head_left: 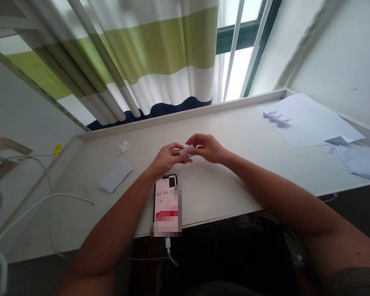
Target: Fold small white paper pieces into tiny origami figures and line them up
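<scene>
Above the middle of the white desk, a small piece of folded white paper (187,151) is held between both hands. My left hand (169,157) pinches its left side with thumb and fingers. From the right, my right hand (208,148) grips the other side, thumb and index finger on the paper. Part of the folded shape is hidden behind the fingers. Just below my left hand lies a phone (165,201) with a timer on its screen. To the left rests a stack of white paper slips (115,176).
Several small folded paper boats (276,118) stand at the right on a large white sheet (314,119). Nearby are another folded paper (339,140) and a paper stack (362,162). A crumpled paper (123,147) lies left. White cables (46,199) cross the left side.
</scene>
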